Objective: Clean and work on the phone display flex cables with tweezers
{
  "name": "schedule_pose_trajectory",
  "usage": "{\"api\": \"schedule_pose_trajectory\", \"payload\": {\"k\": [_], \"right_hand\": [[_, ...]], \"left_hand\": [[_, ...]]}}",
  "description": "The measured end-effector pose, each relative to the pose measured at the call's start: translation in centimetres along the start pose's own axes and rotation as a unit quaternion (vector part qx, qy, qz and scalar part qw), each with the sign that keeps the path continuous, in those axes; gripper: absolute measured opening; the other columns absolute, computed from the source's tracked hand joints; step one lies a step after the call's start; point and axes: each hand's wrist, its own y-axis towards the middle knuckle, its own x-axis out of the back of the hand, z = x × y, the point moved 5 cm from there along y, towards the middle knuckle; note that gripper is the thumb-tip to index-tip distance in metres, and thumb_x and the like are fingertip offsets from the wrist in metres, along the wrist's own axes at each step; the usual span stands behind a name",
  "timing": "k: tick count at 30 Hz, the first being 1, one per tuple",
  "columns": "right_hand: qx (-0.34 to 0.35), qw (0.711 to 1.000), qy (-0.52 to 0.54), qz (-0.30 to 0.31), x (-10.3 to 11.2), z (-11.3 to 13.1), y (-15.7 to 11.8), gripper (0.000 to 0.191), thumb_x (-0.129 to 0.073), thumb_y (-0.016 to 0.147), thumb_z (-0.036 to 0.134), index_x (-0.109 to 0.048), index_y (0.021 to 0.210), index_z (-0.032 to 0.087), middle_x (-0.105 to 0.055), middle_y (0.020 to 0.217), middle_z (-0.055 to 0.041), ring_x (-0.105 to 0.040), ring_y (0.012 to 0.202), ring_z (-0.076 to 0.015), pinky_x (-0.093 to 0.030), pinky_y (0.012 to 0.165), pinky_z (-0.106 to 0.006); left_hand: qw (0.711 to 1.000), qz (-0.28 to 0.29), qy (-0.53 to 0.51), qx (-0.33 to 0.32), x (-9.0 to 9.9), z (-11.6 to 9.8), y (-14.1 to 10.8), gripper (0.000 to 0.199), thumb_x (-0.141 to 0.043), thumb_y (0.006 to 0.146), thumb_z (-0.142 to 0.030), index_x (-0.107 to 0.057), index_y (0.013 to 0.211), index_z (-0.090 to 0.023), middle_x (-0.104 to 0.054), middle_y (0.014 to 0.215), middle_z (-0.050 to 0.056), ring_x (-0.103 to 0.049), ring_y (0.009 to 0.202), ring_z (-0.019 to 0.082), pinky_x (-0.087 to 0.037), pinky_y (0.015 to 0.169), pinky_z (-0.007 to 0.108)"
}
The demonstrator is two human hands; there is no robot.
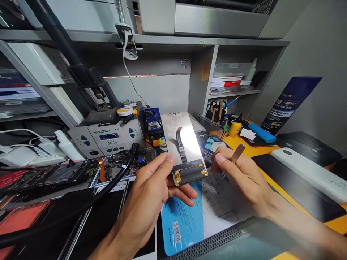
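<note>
A phone screen (192,135) is tilted up in the middle of the head view, its silvery back toward me and catching a bright glare. My left hand (157,180) grips its lower left edge, thumb on top and fingers underneath. A black flex cable (180,142) stands out from the screen's back, joined to a dark strip with gold contacts at the lower end. Just right of the screen, my right hand (244,177) is closed around a thin flat metal pry tool (238,153), whose rounded end sticks up; its other end is hidden. The right hand is apart from the screen.
Below my hands lies a blue and white printed sheet (183,220). A soldering station (114,135) with a thick black hose (116,180) stands left, beside a tray of small parts (108,169). Phones (295,184), a white bar-shaped device (311,173) and a spray can (291,104) are right.
</note>
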Motion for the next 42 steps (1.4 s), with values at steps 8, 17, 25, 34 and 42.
{"api": "schedule_pose_trajectory", "payload": {"k": [8,17,25,34,42], "right_hand": [[-0.046,0.998,-0.037,0.005,0.0,-0.7,0.6,0.046,-0.056,0.093,0.041,-0.038,0.055,0.021,-0.034,0.051,0.0042,-0.025,0.050,-0.0133,-0.017,0.054,-0.033],[-0.120,0.960,0.252,-0.018,1.5,-0.6,0.9,0.038,-0.051,0.094,0.049,-0.061,0.073,0.019,-0.055,0.053,0.0007,-0.050,0.044,-0.0129,-0.037,0.043,-0.025],[-0.117,0.918,0.380,-0.003,1.3,0.2,0.4,0.026,-0.066,0.086,0.041,-0.062,0.073,0.018,-0.064,0.053,-0.0017,-0.057,0.041,-0.0120,-0.042,0.041,-0.022],[-0.121,0.910,0.397,0.009,0.9,0.3,0.3,0.024,-0.066,0.088,0.038,-0.062,0.075,0.018,-0.068,0.055,-0.0025,-0.060,0.042,-0.0123,-0.044,0.041,-0.020],[-0.123,0.909,0.398,0.006,0.9,0.4,0.1,0.024,-0.065,0.089,0.038,-0.061,0.076,0.018,-0.069,0.057,-0.0023,-0.062,0.043,-0.0124,-0.046,0.041,-0.019]], "left_hand": [[0.999,-0.016,-0.028,-0.024,0.2,-0.3,-0.1,0.026,-0.048,0.097,-0.035,-0.060,0.081,-0.017,-0.067,0.066,0.002,-0.065,0.059,0.019,-0.055,0.054,0.031],[0.998,-0.041,-0.019,-0.043,0.5,-0.5,-0.4,0.029,-0.049,0.096,-0.034,-0.062,0.075,-0.020,-0.066,0.064,-0.001,-0.065,0.056,0.017,-0.054,0.056,0.029],[0.998,-0.038,0.015,-0.050,0.4,-0.5,-0.5,0.029,-0.046,0.097,-0.033,-0.060,0.075,-0.019,-0.067,0.062,0.001,-0.064,0.056,0.019,-0.054,0.058,0.031],[0.998,-0.037,-0.013,-0.042,0.4,-0.4,-0.6,0.028,-0.049,0.096,-0.030,-0.063,0.074,-0.020,-0.066,0.064,-0.001,-0.064,0.054,0.017,-0.054,0.055,0.029],[0.999,-0.037,-0.002,-0.036,0.2,-0.3,-0.5,0.032,-0.046,0.097,-0.032,-0.064,0.074,-0.020,-0.068,0.066,0.000,-0.064,0.056,0.017,-0.055,0.057,0.029]]}}
